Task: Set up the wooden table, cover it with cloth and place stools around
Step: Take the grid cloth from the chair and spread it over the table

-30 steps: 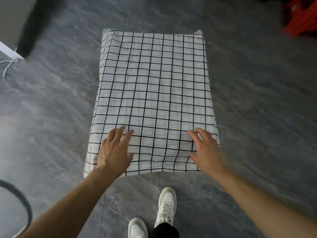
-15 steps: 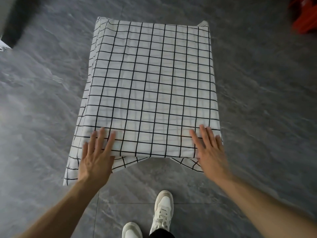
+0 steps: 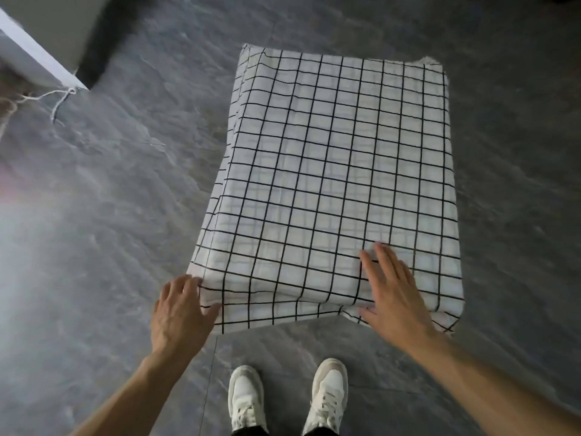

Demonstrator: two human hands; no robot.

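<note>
Changes since the earlier frames: left hand [image 3: 180,313] has slid off the top of the cloth to its near-left corner; right hand [image 3: 396,292] stays flat near the near-right corner; the cloth's near hem now hangs more unevenly; the view has swung so the covered surface sits right of centre.

Floor [image 3: 110,199]: dark grey stone-look tiles, one grout line running from the cloth's near edge toward the shoes.

Cloth [image 3: 339,171]: white with a black grid, spread over the whole surface and hiding it. It drapes down the left edge and the near edge; the near hem dips in a notch near the right hand, and a frayed tip shows at the far-right corner.

Wall base [image 3: 41,55]: pale strip at the floor's upper-left corner, with a dark band beside it.

Right hand: palm down on the cloth just inside the near-right corner, fingers straight and slightly apart, pressing the fabric.

Left hand: at the near-left corner, fingers bent over the draped fabric, thumb against the hanging hem; whether it pinches the cloth cannot be told.

Shoes [image 3: 328,393]: a white pair on the floor, just short of the near edge.

String [image 3: 59,97]: pale loose thread on the floor by the wall base.
</note>
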